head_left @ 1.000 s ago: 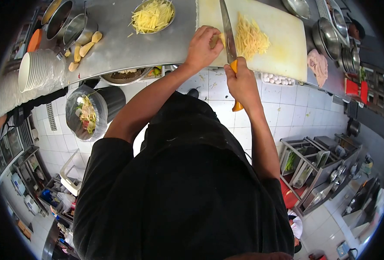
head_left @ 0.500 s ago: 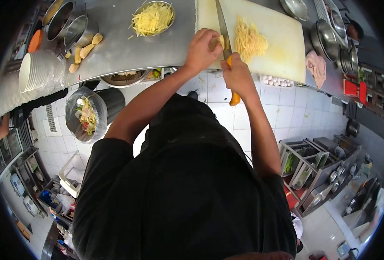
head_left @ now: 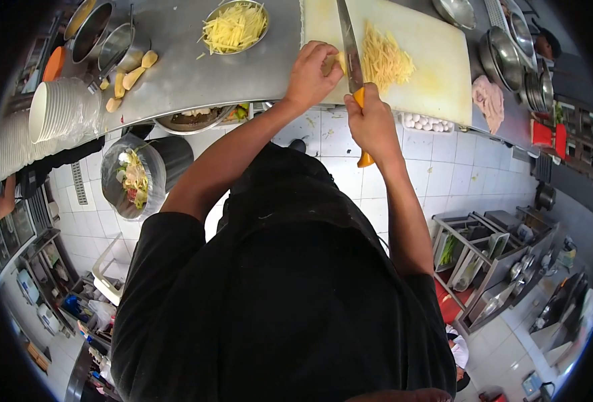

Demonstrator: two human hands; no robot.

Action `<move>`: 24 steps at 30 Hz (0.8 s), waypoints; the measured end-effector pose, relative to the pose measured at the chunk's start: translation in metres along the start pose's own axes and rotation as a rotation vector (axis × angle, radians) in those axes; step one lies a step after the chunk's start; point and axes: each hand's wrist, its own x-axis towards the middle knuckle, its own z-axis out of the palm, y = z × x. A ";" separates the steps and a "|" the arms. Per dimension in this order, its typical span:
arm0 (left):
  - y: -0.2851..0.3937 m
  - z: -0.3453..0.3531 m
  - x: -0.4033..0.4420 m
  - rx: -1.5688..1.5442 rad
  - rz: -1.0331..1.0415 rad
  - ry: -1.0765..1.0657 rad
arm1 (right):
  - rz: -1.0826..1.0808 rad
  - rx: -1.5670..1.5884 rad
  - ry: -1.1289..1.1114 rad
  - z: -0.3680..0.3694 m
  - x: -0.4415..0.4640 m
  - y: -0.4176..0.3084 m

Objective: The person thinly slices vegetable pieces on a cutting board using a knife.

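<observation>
My right hand (head_left: 375,124) is closed round the orange-yellow handle of a long kitchen knife (head_left: 352,50). The blade points away from me over the white cutting board (head_left: 437,60). At the board's near left part, my left hand (head_left: 313,77) has its fingers curled against a pale yellow vegetable piece (head_left: 340,61), just left of the blade. The fingers hide most of that piece, and its exact kind is unclear. Right of the knife lies a pile of thin pale yellow vegetable shreds (head_left: 387,60) on the board.
Left of the board stands a metal bowl of yellow shreds (head_left: 235,28). Tan root pieces (head_left: 134,78), stacked white bowls (head_left: 58,110) and pots lie farther left. A pink cloth (head_left: 488,104) and metal bowls (head_left: 504,60) are to the right. Below are eggs (head_left: 427,124) and a waste bin (head_left: 134,177).
The knife and my right hand have shifted slightly right, and the blade is turned a little to show more of its flat side. My left hand has barely moved.
</observation>
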 end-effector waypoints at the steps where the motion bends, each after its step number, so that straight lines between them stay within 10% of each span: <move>1: 0.001 0.000 0.000 0.000 -0.002 -0.001 | 0.009 0.000 -0.008 -0.001 0.000 -0.001; 24: -0.009 0.003 0.004 0.021 0.072 0.027 | 0.023 0.073 -0.076 0.019 0.033 0.013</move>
